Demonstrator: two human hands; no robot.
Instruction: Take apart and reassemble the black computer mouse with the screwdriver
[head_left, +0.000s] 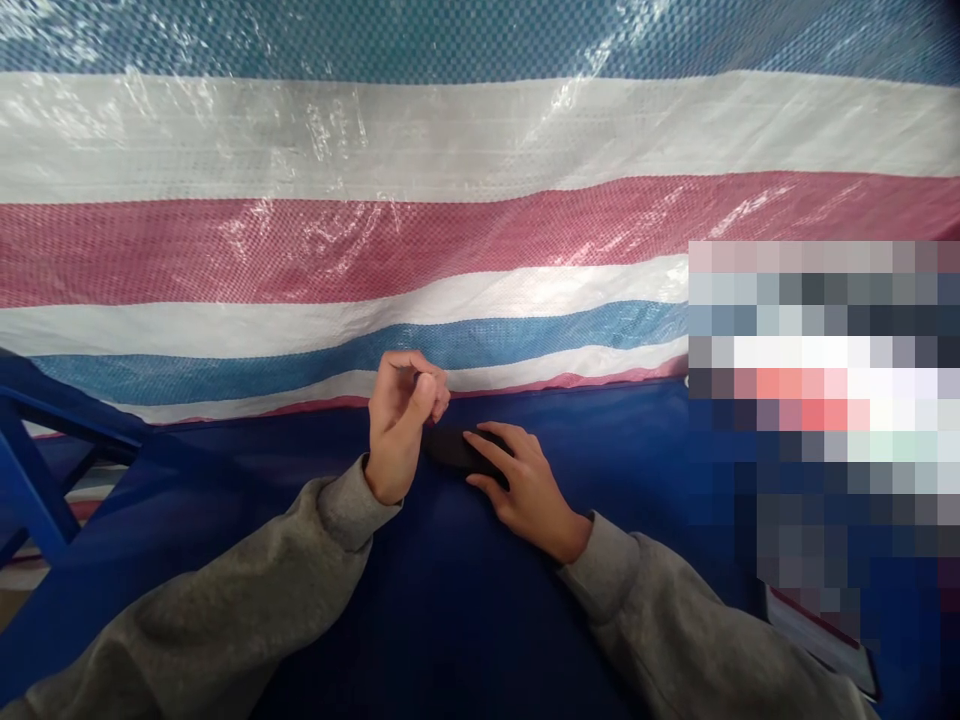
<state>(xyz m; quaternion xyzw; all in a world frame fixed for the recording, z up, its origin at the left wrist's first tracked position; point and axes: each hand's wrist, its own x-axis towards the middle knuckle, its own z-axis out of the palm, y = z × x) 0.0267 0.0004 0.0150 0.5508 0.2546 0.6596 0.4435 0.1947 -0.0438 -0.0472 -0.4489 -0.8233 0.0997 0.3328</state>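
A black, smooth, oblong object [452, 450] lies on the blue surface in front of me; its exact kind does not show. Over its right end is my right hand [529, 490], with the fingers across the top and the thumb along the near side. My left hand [405, 420] is raised just left of and above the object's left end. Its fingers are curled in and the thumb presses towards the index finger. Whatever may be between those fingertips is hidden or too small to name.
A striped woven plastic sheet [337, 250] hangs behind the blue tabletop [450, 620]. Blue frame bars [37, 480] stand at the left. A blurred-out block covers the right side, and below it a flat, dark-edged thing [817, 630] lies near my right sleeve.
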